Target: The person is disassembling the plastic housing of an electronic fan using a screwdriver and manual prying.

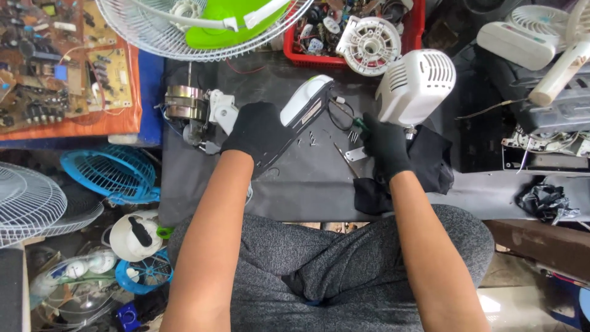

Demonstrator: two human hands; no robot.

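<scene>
fingers of left hand (257, 130) grip fan housing (305, 104).

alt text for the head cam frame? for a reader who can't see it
Seen from above, a seated person in black gloves works on a dark mat: the left hand grips a white and black fan neck piece joined to a bare fan motor, while the right hand holds a green-handled screwdriver beside a white motor cover. Fan grilles, circuit boards and a red parts bin surround them.

Motor (184, 104) left of housing (415, 86); bin (418, 24) behind.
</scene>
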